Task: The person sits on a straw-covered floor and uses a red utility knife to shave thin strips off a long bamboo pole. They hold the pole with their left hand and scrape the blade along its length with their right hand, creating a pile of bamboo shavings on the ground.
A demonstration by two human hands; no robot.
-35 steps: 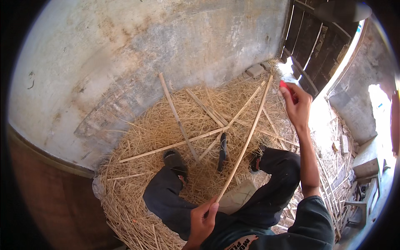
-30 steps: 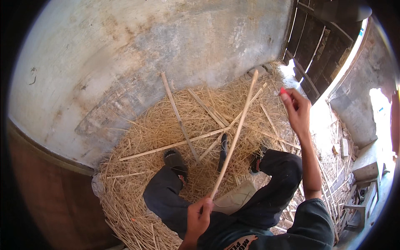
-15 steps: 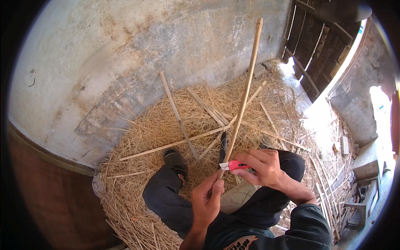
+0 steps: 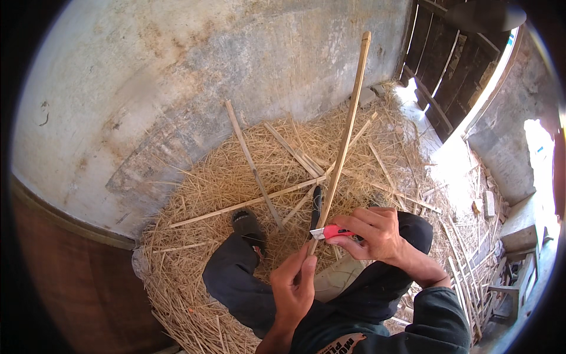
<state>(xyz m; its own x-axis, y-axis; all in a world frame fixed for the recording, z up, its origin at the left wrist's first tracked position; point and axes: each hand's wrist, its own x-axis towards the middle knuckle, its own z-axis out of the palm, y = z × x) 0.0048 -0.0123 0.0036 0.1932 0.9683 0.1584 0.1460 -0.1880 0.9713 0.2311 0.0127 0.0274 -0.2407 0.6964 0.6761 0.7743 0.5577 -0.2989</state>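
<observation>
Left hand (image 4: pixel 293 289) grips wooden strip (image 4: pixel 349 118); right hand (image 4: pixel 376 235), red cutter (image 4: pixel 338 230). Lettered shirt (image 4: pixel 333 331) behind them; straw-covered floor (image 4: pixel 191 265), stained wall (image 4: pixel 265 71) ahead.

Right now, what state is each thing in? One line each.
Left hand: closed on wooden strip
Right hand: closed on red cutter
Wooden strip: held, upper end free
Red cutter: blade out, against strip
Loose strips: lying crossed
Straw-like litter: scattered
Plank door: open or shut unclear

Matt wooden strip (image 4: pixel 342 144), smooth plastic cutter handle (image 4: pixel 337 231)
</observation>
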